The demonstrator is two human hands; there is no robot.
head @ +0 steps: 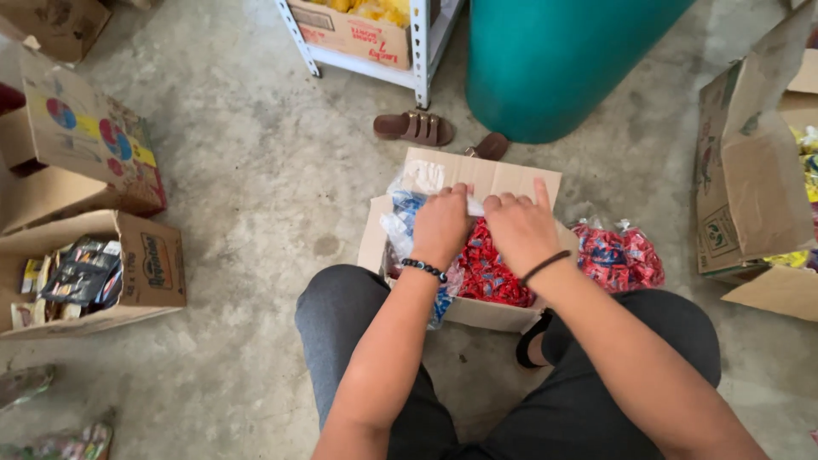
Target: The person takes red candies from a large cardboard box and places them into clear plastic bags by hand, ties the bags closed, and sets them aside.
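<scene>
Both hands, left hand (pixel 440 223) and right hand (pixel 520 228), pinch the clear bag of red candies (pixel 490 268) inside the cardboard box (pixel 511 179) on the floor. It looks soft, slippery, fairly heavy; best gripped at the gathered top.

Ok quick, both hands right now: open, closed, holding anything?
Left hand: closed on the clear plastic bag in the cardboard box.
Right hand: fingers curled on the same bag's edge, index finger raised; firm grip cannot be told.

Boxes on the floor around a seated person

An open carton (pixel 477 247) of candy bags (pixel 490 264) sat before the knees, both hands in it; another candy bag (pixel 618 255) lay right; sandals (pixel 415 128) lay behind.
</scene>
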